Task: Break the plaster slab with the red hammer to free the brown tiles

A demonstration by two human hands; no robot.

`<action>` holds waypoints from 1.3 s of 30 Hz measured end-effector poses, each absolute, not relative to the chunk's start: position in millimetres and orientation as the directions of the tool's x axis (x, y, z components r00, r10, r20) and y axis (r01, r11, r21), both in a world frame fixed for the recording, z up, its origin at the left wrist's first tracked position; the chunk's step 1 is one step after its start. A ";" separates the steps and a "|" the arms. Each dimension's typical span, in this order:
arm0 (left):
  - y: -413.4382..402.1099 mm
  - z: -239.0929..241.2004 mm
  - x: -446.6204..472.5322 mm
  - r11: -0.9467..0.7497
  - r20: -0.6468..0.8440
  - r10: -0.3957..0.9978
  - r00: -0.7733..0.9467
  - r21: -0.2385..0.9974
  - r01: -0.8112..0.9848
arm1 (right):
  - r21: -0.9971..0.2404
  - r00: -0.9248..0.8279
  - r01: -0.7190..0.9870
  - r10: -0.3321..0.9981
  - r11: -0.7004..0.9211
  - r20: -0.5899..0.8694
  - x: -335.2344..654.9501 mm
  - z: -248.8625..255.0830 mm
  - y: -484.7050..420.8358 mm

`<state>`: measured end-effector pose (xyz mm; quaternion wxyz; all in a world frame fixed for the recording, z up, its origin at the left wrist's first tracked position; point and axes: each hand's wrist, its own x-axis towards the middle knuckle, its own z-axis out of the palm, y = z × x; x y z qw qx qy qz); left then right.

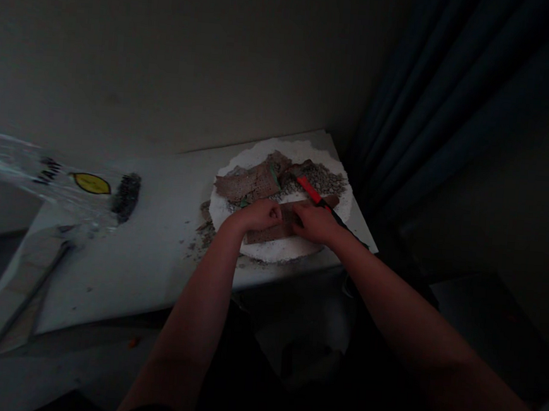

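A long brown strip with a dotted surface (265,235), perhaps cardboard, lies across a white round board with a scalloped edge (280,253). My left hand (260,216) is closed at the middle of the strip, thumb and fingers drawn together on it. Just to its right, my right hand (315,222) has its bent fingers pressed together on the same strip. Beyond the hands, a torn brown dotted piece (250,184) rests beside a heap of small grey bits (321,179). A red and black tool (310,189) lies slanting past my right hand, partly hidden.
The board stands on a white table (157,247) with crumbs around it. At the left is clear plastic wrap with a yellow label (92,183) and dark contents at one end. A dark curtain (435,98) hangs at right. The room is dim.
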<state>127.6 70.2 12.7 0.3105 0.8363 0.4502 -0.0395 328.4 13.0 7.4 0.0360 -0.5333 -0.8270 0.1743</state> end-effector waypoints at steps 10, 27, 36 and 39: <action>70.3 11.2 126.0 -0.394 -0.334 0.738 0.587 0.493 0.775 | -0.328 -0.430 0.869 0.893 0.371 -0.129 328.5 7.3 13.2; 59.6 9.5 127.0 -0.510 -0.198 0.761 0.618 0.407 0.758 | -0.348 -0.433 0.856 0.898 0.381 -0.082 329.4 2.8 14.1; 42.3 9.5 129.8 -0.592 -0.086 0.781 0.619 0.217 0.776 | -0.362 -0.445 0.846 0.893 0.391 -0.075 328.8 2.9 15.1; 46.8 4.1 128.5 -0.549 -0.094 0.797 0.596 0.300 0.780 | -0.348 -0.439 0.854 0.894 0.387 -0.084 328.6 1.7 16.1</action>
